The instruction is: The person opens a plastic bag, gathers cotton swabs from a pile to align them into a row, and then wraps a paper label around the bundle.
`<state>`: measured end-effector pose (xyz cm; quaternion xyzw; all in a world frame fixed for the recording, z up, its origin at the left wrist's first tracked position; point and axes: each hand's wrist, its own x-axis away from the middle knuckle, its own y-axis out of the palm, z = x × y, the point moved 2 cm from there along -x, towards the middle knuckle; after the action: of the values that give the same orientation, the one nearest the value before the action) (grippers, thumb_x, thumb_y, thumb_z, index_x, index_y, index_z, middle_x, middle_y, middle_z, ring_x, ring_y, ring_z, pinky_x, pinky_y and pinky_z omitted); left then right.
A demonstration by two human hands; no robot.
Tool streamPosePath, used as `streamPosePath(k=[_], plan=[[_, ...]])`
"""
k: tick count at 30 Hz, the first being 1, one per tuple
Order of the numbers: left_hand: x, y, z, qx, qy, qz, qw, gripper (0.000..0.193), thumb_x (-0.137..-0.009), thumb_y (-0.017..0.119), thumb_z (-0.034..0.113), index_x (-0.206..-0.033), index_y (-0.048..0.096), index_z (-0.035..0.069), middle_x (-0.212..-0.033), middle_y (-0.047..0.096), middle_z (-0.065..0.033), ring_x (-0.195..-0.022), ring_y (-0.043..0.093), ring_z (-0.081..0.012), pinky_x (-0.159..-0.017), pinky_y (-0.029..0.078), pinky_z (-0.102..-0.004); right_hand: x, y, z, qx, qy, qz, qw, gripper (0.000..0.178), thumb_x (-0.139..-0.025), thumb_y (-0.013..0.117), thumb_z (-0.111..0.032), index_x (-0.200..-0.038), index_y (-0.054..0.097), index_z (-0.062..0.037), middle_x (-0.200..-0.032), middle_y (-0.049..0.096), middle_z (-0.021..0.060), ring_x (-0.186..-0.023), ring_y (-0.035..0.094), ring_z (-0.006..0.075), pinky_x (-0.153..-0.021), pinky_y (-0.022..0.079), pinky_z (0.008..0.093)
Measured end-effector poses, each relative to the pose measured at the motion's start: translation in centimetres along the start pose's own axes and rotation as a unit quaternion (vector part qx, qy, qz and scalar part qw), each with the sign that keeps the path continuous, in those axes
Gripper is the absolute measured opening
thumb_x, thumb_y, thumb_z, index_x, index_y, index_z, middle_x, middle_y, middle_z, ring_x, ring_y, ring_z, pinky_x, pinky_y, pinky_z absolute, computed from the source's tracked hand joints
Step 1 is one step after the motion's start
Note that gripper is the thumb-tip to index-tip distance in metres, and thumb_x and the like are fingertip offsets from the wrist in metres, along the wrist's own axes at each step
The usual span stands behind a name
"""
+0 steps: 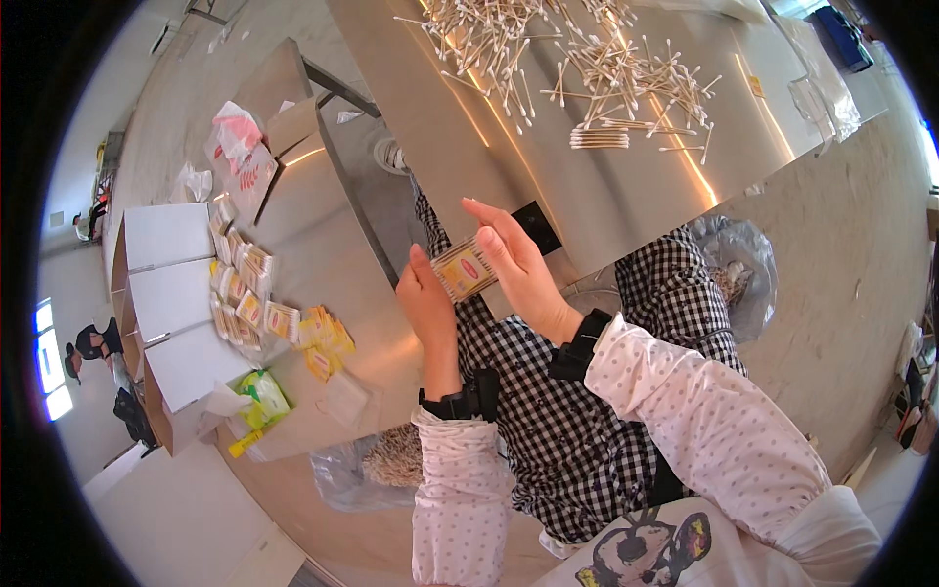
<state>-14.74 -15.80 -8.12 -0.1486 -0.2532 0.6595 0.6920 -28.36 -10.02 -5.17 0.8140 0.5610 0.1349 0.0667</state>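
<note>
A small clear pack of cotton swabs (463, 271) with a yellow and red label is held above my lap, between my two hands. My left hand (426, 301) grips its left end, thumb pointing up along the edge. At the other end, my right hand (528, 279) presses against the pack with its thumb and palm side, its fingers fairly straight. Loose cotton swabs (626, 78) lie in a large heap on the metal table (626, 205) in front of me. A short row of swabs (599, 140) is lined up at the heap's near edge.
On the left metal table (293, 235) lie several filled swab packs (249, 269), yellow label cards (325, 342) and a green wipes packet (262, 396). White cartons (176, 303) stand beyond them. Clear bags of swabs (391, 458) sit below. Plastic film (817, 78) lies at the right table end.
</note>
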Motion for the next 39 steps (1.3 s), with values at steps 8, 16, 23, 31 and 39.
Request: streamPosePath(k=[8, 16, 23, 31, 39], plan=[[1.1, -2.0, -1.8, 0.252, -0.177, -0.028, 0.951, 0.05, -0.106, 0.047, 0.045, -0.094, 0.066, 0.001, -0.085, 0.067, -0.0044, -0.073, 0.062, -0.0135, -0.068, 0.05, -0.03, 0.0, -2.2, -0.3, -0.063, 0.001, 0.028, 0.998, 0.047, -0.109, 0.045, -0.032, -0.143, 0.046, 0.0002, -0.144, 0.05, 0.0109, -0.134, 0.045, 0.0162, -0.112, 0.034, 0.0303], [3.6, -1.6, -2.9, 0.489, -0.231, -0.074, 0.838, 0.028, -0.1, 0.064, 0.032, -0.113, 0.065, 0.008, -0.104, 0.071, -0.0036, -0.089, 0.064, -0.0134, -0.072, 0.049, -0.0285, 1.3, -0.8, 0.1, -0.043, 0.013, -0.009, 0.999, 0.049, -0.109, 0.043, -0.034, -0.145, 0.045, -0.0009, -0.144, 0.051, 0.008, -0.133, 0.045, 0.0163, -0.114, 0.032, 0.0316], [3.5, -0.9, -2.6, 0.478, -0.252, -0.018, 0.841, 0.029, -0.097, 0.067, 0.034, -0.112, 0.065, 0.009, -0.105, 0.069, -0.0032, -0.093, 0.063, -0.0144, -0.076, 0.048, -0.0317, 1.3, -0.8, 0.2, -0.055, 0.014, -0.011, 0.998, 0.043, -0.108, 0.045, -0.027, -0.143, 0.047, -0.0015, -0.142, 0.051, 0.006, -0.131, 0.046, 0.0146, -0.112, 0.034, 0.0304], [3.9, -1.1, -2.4, 0.451, -0.215, -0.02, 0.866, 0.032, -0.095, 0.07, 0.037, -0.112, 0.066, 0.01, -0.106, 0.068, -0.001, -0.097, 0.061, -0.0131, -0.083, 0.045, -0.0306, 0.6, -1.6, 0.3, 0.164, -0.118, 0.009, 0.979, 0.048, -0.092, 0.059, 0.005, -0.138, 0.05, -0.0034, -0.139, 0.053, 0.0152, -0.13, 0.053, 0.0311, -0.107, 0.044, 0.0376], [3.3, -1.5, -3.5, 0.448, -0.236, -0.04, 0.861, 0.031, -0.096, 0.069, 0.036, -0.113, 0.066, 0.01, -0.107, 0.068, -0.0008, -0.097, 0.061, -0.0132, -0.084, 0.045, -0.0307, 0.0, -0.9, 0.9, 0.251, -0.138, 0.01, 0.958, 0.037, -0.089, 0.058, 0.008, -0.124, 0.057, -0.0026, -0.14, 0.053, 0.0142, -0.13, 0.052, 0.0357, -0.103, 0.048, 0.0402]])
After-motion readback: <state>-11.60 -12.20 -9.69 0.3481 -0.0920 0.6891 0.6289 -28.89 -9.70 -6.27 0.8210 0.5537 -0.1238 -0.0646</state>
